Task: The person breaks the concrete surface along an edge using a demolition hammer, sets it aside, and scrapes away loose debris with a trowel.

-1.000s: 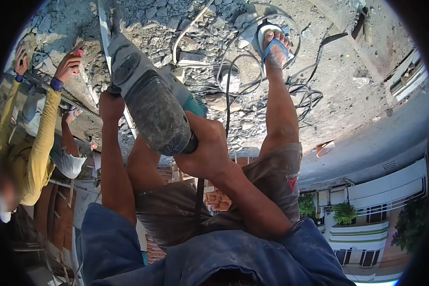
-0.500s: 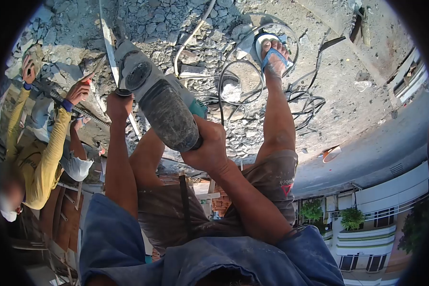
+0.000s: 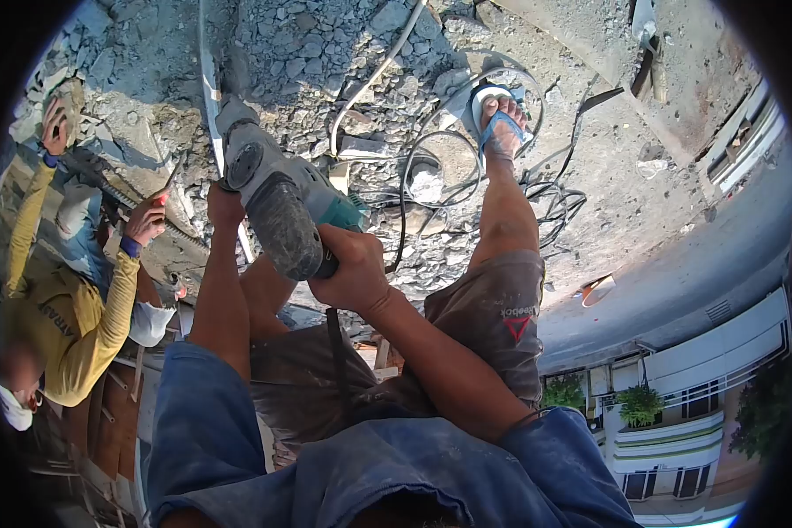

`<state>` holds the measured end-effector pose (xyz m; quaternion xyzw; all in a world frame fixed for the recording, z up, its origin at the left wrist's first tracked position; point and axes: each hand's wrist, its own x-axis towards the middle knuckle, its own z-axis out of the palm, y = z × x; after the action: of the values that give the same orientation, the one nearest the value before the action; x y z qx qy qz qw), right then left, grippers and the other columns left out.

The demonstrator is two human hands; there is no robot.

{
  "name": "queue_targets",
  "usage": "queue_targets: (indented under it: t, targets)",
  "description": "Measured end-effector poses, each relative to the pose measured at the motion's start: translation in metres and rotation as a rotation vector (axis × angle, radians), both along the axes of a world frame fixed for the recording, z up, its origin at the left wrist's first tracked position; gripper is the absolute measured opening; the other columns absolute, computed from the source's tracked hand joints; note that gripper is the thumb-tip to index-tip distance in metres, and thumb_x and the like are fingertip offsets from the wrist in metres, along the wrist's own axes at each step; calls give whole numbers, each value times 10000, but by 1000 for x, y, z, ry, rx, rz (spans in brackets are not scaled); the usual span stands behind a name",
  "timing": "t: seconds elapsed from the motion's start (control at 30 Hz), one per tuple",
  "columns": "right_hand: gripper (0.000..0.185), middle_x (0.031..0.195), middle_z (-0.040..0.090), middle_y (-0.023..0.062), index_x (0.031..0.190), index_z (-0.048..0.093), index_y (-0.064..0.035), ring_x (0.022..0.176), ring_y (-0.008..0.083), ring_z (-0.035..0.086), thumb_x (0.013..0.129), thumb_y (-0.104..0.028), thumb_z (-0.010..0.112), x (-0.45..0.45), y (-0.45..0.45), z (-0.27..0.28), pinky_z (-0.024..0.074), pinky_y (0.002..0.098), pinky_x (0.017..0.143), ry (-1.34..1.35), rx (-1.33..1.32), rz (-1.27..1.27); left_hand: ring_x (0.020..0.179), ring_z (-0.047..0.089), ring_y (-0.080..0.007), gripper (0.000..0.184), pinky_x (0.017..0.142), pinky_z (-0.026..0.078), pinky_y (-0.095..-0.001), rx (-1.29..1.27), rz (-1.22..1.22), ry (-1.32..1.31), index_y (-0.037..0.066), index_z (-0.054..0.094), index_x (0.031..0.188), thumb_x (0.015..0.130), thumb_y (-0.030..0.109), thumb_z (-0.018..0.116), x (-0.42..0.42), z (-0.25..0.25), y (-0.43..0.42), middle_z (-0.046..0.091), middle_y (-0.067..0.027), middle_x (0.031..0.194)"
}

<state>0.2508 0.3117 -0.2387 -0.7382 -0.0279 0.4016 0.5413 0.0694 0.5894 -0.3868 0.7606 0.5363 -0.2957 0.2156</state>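
Observation:
A dusty grey and teal demolition hammer [image 3: 282,220] slants over broken concrete in front of me. My right hand [image 3: 354,268] is closed around its rear handle. At the tool's left side, my left hand [image 3: 226,207] is wrapped around the side handle, its fingers partly hidden. The hammer's front end points away from me, toward the rubble [image 3: 304,53]; its tip cannot be made out. A long pale strip [image 3: 209,79] runs beside the tool's front.
To the left, a co-worker in a yellow top [image 3: 106,308] reaches over the rubble, one hand at a red-handled tool [image 3: 161,200]. Coiled black cables [image 3: 440,167] lie near my sandalled foot [image 3: 503,123]. A pale hose [image 3: 374,79] crosses the rubble.
The hammer's rear end and my right hand have shifted left in the view. My left hand sits slightly lower and further right. The co-worker's nearer hand is slightly lower.

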Motion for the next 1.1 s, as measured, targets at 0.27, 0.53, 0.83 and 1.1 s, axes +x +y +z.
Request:
queue_targets:
  t: [0.27,0.53,0.83,1.1]
  targets:
    - [273,732,656,160,885,649,-78,708,391,647,648,-191,723,56,11,3,522,450,625,111,-68,144,823,672,-405,311,693,501,-473,-44,-103,39,-8,690,854,800,297,661,65,43,-22,678,-226,773]
    - [299,698,634,168,907,633,-61,693,380,648,620,-87,711,57,-65,37,505,408,595,111,83,-101,794,678,-395,391,685,508,-455,67,-227,115,27,701,864,757,401,745,120,91,-76,692,-193,782]
    - [261,710,658,152,897,654,-87,675,377,651,666,-158,752,75,-48,2,509,412,586,140,21,-174,837,676,-408,416,715,521,-470,29,-241,201,25,709,867,757,426,736,138,63,-50,691,-220,806]
    - [252,821,718,131,922,682,19,759,173,703,731,-117,774,110,-40,2,523,305,669,237,-105,3,834,678,-403,400,706,509,-468,-33,-166,199,-2,695,846,745,383,731,163,59,-49,689,-217,782]
